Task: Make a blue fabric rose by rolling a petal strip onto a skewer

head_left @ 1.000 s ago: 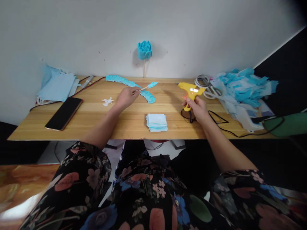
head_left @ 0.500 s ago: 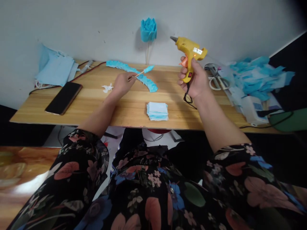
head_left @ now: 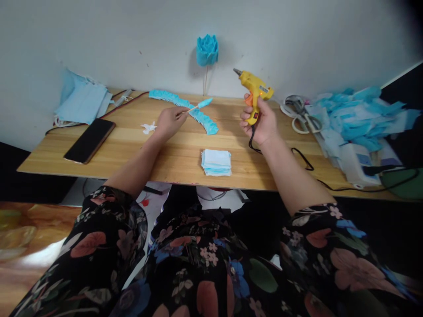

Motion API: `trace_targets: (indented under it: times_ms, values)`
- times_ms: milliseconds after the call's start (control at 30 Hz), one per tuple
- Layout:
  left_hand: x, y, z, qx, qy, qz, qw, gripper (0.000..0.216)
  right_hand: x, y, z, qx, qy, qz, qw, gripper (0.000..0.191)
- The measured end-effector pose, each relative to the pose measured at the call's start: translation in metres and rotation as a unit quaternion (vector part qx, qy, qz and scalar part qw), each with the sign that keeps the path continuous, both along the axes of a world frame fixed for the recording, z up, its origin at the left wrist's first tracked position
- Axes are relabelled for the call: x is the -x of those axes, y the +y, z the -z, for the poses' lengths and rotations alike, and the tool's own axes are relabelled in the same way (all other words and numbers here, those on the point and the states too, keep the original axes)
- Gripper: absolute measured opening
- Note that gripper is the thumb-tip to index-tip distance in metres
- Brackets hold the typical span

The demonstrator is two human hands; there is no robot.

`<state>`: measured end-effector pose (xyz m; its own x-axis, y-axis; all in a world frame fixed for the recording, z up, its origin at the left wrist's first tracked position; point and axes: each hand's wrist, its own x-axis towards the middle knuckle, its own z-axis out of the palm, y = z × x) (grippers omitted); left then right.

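Between the fingers of my left hand (head_left: 170, 122) is a thin wooden stick (head_left: 192, 109), its far end wrapped in blue material (head_left: 205, 103) like a bud. Beneath it runs an overlapping row of blue pieces (head_left: 168, 97) on the table. My right hand (head_left: 264, 121) grips a yellow glue gun (head_left: 254, 88), held up with its nozzle pointing left and a finger at the orange trigger. A small light glows on the gun's body. Closer to the front edge lies a stack of pale blue and white squares (head_left: 216, 162). A finished-looking blue flower (head_left: 207, 50) stands on sticks against the wall.
On the left are a phone (head_left: 90, 141), a pile of face masks (head_left: 81, 99) and a white scrap (head_left: 148, 127). Scissors (head_left: 302, 116), a heap of blue cut pieces (head_left: 360, 114) and a white box (head_left: 358, 163) occupy the right. The gun's black cord (head_left: 302, 158) trails over the table.
The glue gun in my right hand has come down and slightly left. My left hand keeps hold of the wrapped stick with little movement. The whole view has shifted a little.
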<state>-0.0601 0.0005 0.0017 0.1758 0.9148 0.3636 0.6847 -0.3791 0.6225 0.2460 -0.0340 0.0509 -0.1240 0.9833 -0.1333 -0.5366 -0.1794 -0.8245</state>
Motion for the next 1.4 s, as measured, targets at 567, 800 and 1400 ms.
trace_targets:
  times_ms: [567, 800, 1400]
  values:
    - [0.001, -0.006, 0.001, 0.024, 0.108, 0.022, 0.994, 0.036, 0.002, 0.000, 0.019, -0.002, 0.021, -0.045, 0.999, 0.020]
    - [0.008, 0.002, 0.005, -0.023, 0.126, 0.031, 0.991, 0.036, 0.005, -0.004, 0.019, -0.014, 0.011, -0.042, 0.999, 0.025]
    - [-0.071, -0.207, 0.009, 0.241, -0.046, 0.505, 0.828, 0.041, -0.001, -0.006, 0.012, -0.039, -0.029, -0.044, 0.998, 0.028]
